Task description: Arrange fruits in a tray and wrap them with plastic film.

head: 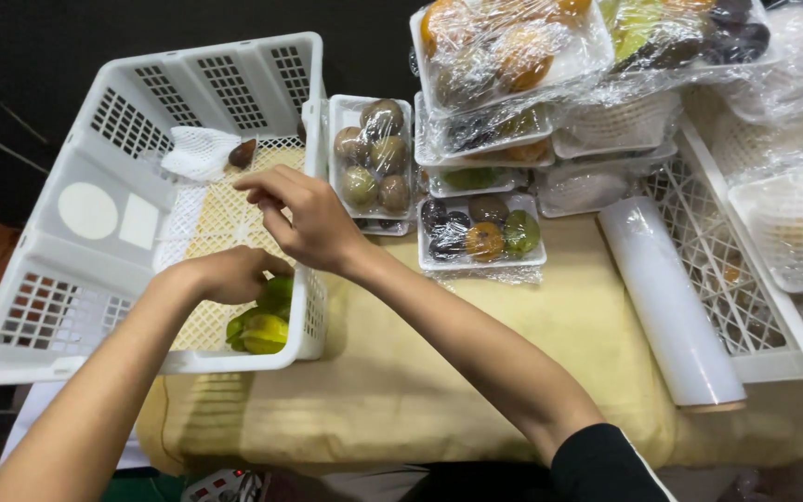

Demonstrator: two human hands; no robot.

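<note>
1. the left hand (230, 274) was inside the white basket (67, 279) at 9 o'clock, with its fingers closed around a green star fruit (278, 290).
2. a second yellow-green star fruit (257, 332) lay touching it, at the near wall of the basket.
3. the right hand (304, 218) was above the basket rim, with the fingers narrow and pinching a white foam net (183, 228).
4. wrapped fruit trays (480, 228) stood on the counter (476, 363) at 12 o'clock, and a film roll (671, 302) lay at 3 o'clock.
</note>
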